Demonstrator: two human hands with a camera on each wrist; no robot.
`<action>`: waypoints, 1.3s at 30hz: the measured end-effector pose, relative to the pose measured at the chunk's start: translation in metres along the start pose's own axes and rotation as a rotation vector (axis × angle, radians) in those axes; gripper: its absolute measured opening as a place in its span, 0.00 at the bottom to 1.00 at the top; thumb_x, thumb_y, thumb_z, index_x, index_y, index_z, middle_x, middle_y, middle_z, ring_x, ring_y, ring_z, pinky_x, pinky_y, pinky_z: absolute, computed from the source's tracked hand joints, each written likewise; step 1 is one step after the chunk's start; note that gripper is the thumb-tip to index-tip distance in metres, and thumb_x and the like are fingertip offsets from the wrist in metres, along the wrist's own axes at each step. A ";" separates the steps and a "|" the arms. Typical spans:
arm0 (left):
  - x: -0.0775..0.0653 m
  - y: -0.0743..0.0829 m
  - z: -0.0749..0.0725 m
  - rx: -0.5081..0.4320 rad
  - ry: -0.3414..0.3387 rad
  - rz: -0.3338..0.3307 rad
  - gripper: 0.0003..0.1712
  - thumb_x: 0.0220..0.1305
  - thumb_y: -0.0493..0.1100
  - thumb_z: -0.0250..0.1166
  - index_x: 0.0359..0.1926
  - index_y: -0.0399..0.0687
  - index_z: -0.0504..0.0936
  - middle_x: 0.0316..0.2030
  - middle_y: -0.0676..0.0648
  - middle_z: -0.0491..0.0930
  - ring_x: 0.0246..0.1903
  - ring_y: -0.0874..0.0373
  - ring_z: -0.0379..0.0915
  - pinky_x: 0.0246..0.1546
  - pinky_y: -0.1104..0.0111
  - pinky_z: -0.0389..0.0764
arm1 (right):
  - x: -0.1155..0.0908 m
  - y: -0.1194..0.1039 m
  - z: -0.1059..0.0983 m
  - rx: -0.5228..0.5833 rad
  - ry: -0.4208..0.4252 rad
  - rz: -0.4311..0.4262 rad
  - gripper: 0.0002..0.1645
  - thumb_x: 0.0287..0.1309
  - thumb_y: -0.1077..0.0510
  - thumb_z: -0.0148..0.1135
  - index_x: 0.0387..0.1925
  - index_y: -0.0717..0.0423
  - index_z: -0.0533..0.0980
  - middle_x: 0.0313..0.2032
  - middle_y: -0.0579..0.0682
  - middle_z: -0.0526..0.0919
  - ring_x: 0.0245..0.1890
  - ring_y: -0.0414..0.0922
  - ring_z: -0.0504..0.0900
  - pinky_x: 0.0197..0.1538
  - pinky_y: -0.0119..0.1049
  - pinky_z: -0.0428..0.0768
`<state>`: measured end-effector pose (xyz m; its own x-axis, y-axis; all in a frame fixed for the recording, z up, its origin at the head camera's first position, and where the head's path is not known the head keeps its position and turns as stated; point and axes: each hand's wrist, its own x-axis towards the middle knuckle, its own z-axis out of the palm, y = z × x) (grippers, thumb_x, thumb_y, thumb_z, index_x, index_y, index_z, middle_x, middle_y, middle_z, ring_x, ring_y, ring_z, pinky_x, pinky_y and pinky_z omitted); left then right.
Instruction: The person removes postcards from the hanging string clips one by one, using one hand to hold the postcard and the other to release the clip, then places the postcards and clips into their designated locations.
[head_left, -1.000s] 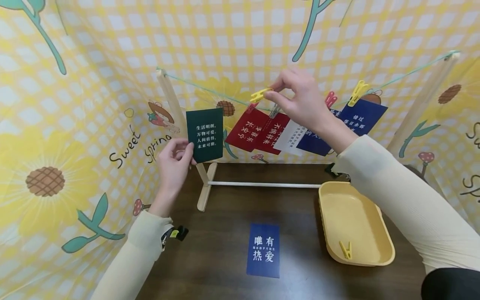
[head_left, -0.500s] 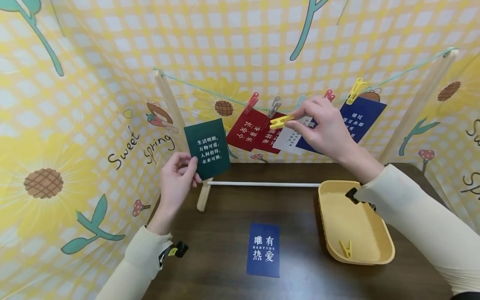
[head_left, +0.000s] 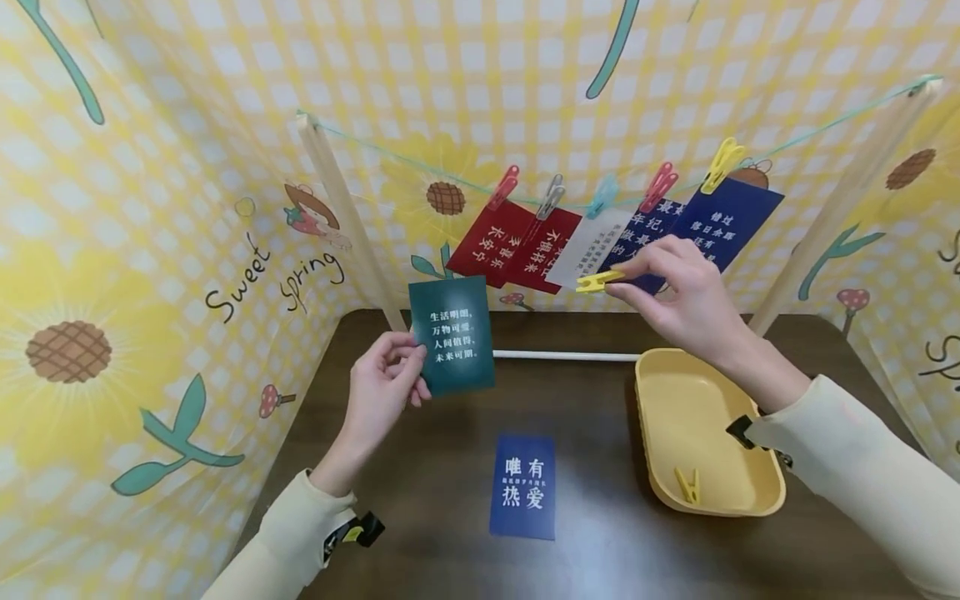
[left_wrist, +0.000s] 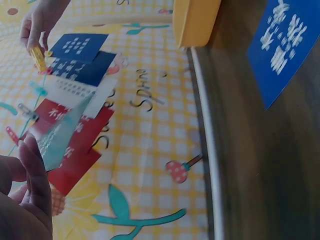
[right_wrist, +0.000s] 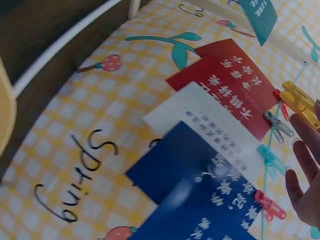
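My left hand (head_left: 386,387) pinches a dark green card (head_left: 453,367) with white writing by its left edge, in front of the rack's left post. Between thumb and forefinger my right hand (head_left: 686,296) holds a yellow clothespin (head_left: 598,282), in front of the hanging cards. On the green string (head_left: 420,162) hang two red cards (head_left: 480,246), a white card (head_left: 581,250) and two blue cards (head_left: 727,225). Red, grey, light blue and yellow clothespins clip them there. In the right wrist view the yellow clothespin (right_wrist: 300,102) shows at the fingertips.
A blue card (head_left: 522,487) lies on the dark table (head_left: 420,517). At the right stands a yellow tray (head_left: 648,433) with another yellow clothespin (head_left: 687,485) in it. The rack's wooden posts (head_left: 341,208) and white crossbar (head_left: 562,356) stand before a checked cloth.
My left hand has moved down and right with the green card, away from the string. My right hand has drawn the yellow clothespin down and right from the string's left part.
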<state>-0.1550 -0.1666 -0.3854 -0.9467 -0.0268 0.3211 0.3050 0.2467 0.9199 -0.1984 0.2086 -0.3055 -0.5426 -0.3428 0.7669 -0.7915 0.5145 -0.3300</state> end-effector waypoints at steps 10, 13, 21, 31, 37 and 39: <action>-0.016 -0.015 0.015 -0.062 -0.119 -0.129 0.07 0.73 0.30 0.62 0.48 0.31 0.76 0.34 0.34 0.82 0.15 0.54 0.79 0.16 0.67 0.82 | -0.041 0.011 -0.014 -0.014 -0.015 0.034 0.22 0.66 0.42 0.69 0.40 0.58 0.86 0.37 0.52 0.84 0.42 0.45 0.76 0.45 0.26 0.71; -0.024 -0.021 0.020 -0.047 -0.159 -0.183 0.06 0.73 0.30 0.62 0.47 0.31 0.75 0.34 0.35 0.83 0.16 0.56 0.79 0.18 0.68 0.82 | -0.055 0.016 -0.017 -0.027 -0.019 0.042 0.32 0.68 0.32 0.61 0.41 0.58 0.86 0.37 0.52 0.85 0.42 0.48 0.77 0.46 0.30 0.71; -0.043 -0.038 0.036 -0.064 -0.249 -0.263 0.07 0.73 0.31 0.62 0.46 0.29 0.74 0.33 0.36 0.83 0.16 0.56 0.79 0.18 0.68 0.83 | -0.092 0.022 -0.024 -0.089 -0.067 0.127 0.18 0.48 0.67 0.79 0.44 0.61 0.86 0.39 0.53 0.86 0.45 0.50 0.79 0.48 0.28 0.73; -0.068 -0.065 0.050 -0.045 -0.323 -0.324 0.07 0.72 0.32 0.63 0.45 0.31 0.75 0.32 0.37 0.85 0.15 0.57 0.79 0.17 0.66 0.84 | -0.139 0.031 -0.022 -0.187 -0.188 0.320 0.20 0.51 0.65 0.78 0.48 0.58 0.84 0.40 0.51 0.86 0.42 0.43 0.77 0.41 0.33 0.75; -0.079 -0.079 0.057 -0.024 -0.365 -0.375 0.08 0.72 0.33 0.64 0.46 0.31 0.75 0.33 0.36 0.86 0.16 0.55 0.80 0.17 0.67 0.83 | -0.165 0.040 -0.020 -0.191 -0.243 0.399 0.16 0.56 0.63 0.76 0.47 0.55 0.83 0.37 0.46 0.89 0.43 0.37 0.74 0.41 0.32 0.74; -0.082 -0.083 0.059 -0.015 -0.371 -0.388 0.08 0.72 0.33 0.64 0.46 0.31 0.76 0.32 0.37 0.86 0.15 0.55 0.79 0.16 0.68 0.82 | -0.172 0.042 -0.020 -0.193 -0.257 0.413 0.15 0.56 0.62 0.76 0.46 0.55 0.84 0.36 0.44 0.89 0.42 0.37 0.75 0.42 0.32 0.75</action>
<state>-0.1094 -0.1275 -0.5014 -0.9624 0.2317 -0.1417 -0.0755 0.2731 0.9590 -0.1329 0.3052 -0.4408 -0.8693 -0.2504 0.4262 -0.4440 0.7746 -0.4504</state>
